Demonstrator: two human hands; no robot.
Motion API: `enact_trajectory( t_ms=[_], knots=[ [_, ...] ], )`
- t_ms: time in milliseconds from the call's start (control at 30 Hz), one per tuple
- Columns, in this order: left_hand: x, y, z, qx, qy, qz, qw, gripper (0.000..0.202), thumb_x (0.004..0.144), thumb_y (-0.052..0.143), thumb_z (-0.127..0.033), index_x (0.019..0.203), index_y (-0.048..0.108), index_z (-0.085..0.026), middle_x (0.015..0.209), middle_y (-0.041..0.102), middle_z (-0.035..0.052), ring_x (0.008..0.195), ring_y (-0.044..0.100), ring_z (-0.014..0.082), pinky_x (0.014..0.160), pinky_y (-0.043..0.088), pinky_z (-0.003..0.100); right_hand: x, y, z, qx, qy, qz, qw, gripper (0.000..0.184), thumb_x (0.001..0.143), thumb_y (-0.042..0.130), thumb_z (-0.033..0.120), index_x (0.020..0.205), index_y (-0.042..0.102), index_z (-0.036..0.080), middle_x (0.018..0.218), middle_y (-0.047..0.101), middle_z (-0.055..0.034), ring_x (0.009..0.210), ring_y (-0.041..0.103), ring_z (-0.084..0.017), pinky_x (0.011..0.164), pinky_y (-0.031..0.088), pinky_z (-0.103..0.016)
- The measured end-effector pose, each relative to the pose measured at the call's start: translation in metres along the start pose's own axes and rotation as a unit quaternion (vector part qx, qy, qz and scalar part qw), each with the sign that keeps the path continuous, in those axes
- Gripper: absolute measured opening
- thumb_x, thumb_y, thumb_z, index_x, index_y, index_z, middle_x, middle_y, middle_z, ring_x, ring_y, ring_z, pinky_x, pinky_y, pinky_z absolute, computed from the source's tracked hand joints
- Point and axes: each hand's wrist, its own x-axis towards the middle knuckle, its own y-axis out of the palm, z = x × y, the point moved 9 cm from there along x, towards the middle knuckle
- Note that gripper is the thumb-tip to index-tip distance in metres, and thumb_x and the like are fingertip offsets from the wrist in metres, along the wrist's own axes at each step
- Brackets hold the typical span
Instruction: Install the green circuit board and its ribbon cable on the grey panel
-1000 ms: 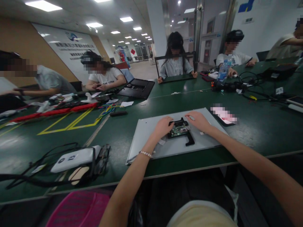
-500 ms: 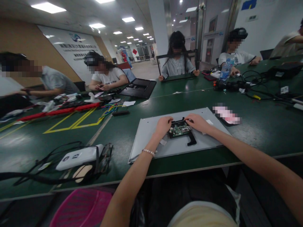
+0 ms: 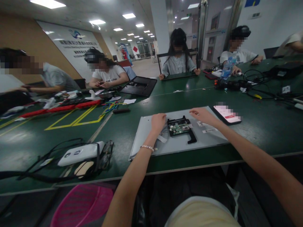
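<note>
Left hand [image 3: 158, 121] down on the grey panel [image 3: 146, 138], fingers curled under, knuckles toward the camera, no telling if pinching anything beneath. Right hand [image 3: 201, 114] spread flat and loose, fingers apart, gripping nothing, resting on the panel's far edge just right of frame centre. Between the two hands, the green circuit board [image 3: 179, 128], seated in a black bracket [image 3: 191, 137] at the middle of the panel, just beside the left hand and clear of the right. Bead bracelet [image 3: 148, 147] on the left wrist, white tape strip [image 3: 162, 138] on the panel just below that hand. White labels [image 3: 205, 126] on the panel beside the right forearm. Phone [image 3: 227, 114], screen lit, just off the panel's upper right corner, near the right hand. Panel flat on the green table [image 3: 260, 126], close to the near edge, centre of frame. Over to the lower left: white device [image 3: 79, 153] wrapped in black cables [image 3: 35, 176], pink basket [image 3: 82, 205] below the table edge. Left of centre: yellow tape lines [image 3: 71, 118], a red strip [image 3: 59, 108], a bundle of coloured wires [image 3: 111, 106], a small black bar [image 3: 121, 111]. Upper centre: a person [image 3: 177, 64] across the table with a black frame [image 3: 176, 53] held upright in both hands, and a black tray-like panel [image 3: 140, 85] flat to the left of that. Upper right: water bottle [image 3: 226, 68] and a knot of dark cords [image 3: 236, 85]. More seated people along the upper left and upper right.
</note>
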Motion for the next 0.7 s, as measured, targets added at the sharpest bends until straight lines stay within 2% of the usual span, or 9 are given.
enact_trajectory(
  t_ms=[67, 200, 300, 467, 700],
  knots=[
    [0.000, 0.006, 0.000, -0.007, 0.003, 0.012, 1.000, 0.030, 0.087, 0.047, -0.018, 0.102, 0.073, -0.021, 0.105, 0.072, 0.0056, 0.100, 0.065, 0.0227, 0.091, 0.046, 0.031, -0.001, -0.011, -0.014, 0.012, 0.046, 0.010, 0.999, 0.023, 0.088, 0.053, 0.028, 0.101, 0.069, 0.018, 0.099, 0.071, -0.0079, 0.089, 0.065, -0.021, 0.082, 0.049, -0.035],
    [0.000, 0.010, -0.003, -0.004, 0.003, 0.024, 1.000, 0.028, 0.088, 0.047, -0.020, 0.100, 0.073, -0.021, 0.102, 0.072, 0.0060, 0.098, 0.065, 0.0214, 0.090, 0.046, 0.029, -0.007, -0.006, -0.027, 0.049, 0.074, 0.091, 0.992, 0.019, 0.083, 0.059, 0.027, 0.094, 0.071, 0.017, 0.095, 0.072, -0.0063, 0.085, 0.066, -0.020, 0.079, 0.050, -0.032],
    [0.000, 0.010, -0.007, -0.004, 0.010, 0.018, 1.000, 0.027, 0.088, 0.046, -0.019, 0.097, 0.072, -0.020, 0.101, 0.072, 0.0073, 0.098, 0.065, 0.0215, 0.090, 0.046, 0.030, -0.010, 0.005, -0.024, 0.071, 0.069, 0.134, 0.986, 0.020, 0.080, 0.062, 0.028, 0.095, 0.071, 0.019, 0.095, 0.072, -0.0055, 0.085, 0.066, -0.019, 0.078, 0.051, -0.031],
    [-0.001, 0.006, -0.012, -0.011, 0.022, 0.005, 1.000, 0.027, 0.088, 0.045, -0.015, 0.097, 0.070, -0.018, 0.109, 0.069, 0.0081, 0.111, 0.059, 0.0212, 0.098, 0.041, 0.032, -0.013, 0.022, -0.011, 0.073, 0.024, 0.188, 0.979, 0.026, 0.076, 0.067, 0.029, 0.100, 0.071, 0.020, 0.097, 0.072, -0.0053, 0.086, 0.066, -0.019, 0.078, 0.051, -0.031],
    [-0.003, 0.003, -0.022, -0.018, 0.037, 0.001, 0.999, 0.025, 0.091, 0.044, -0.020, 0.097, 0.068, -0.017, 0.105, 0.069, 0.0075, 0.103, 0.061, 0.0204, 0.095, 0.042, 0.032, -0.014, 0.031, -0.001, 0.055, 0.002, 0.219, 0.974, 0.026, 0.075, 0.067, 0.035, 0.094, 0.072, 0.019, 0.096, 0.071, -0.0069, 0.087, 0.064, -0.020, 0.078, 0.049, -0.030]
  ],
)
